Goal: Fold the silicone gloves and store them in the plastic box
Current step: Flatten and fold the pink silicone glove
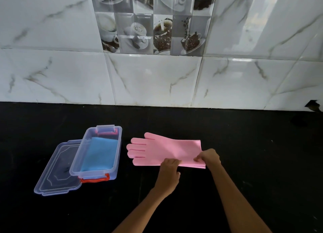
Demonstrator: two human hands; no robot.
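Folding step in hand. The pink silicone glove [164,149] is lying flat on the black tabletop [227,128], right of the open plastic box [118,145], which is holding a blue folded glove [99,153]. Left hand [168,174] and right hand [209,157] are pinching its near edge, fingers clamped. Judged next: folding the edge over toward the far side.

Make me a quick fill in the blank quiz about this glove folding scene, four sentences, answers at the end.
1. The glove that both hands pinch along its near edge is coloured ____.
2. The folded item already inside the plastic box is coloured ____.
3. The lid lies on the counter to the ____ of the box.
4. The left hand and right hand grip the glove while its fingers point toward the ____.

Missing words: pink; blue; left; box
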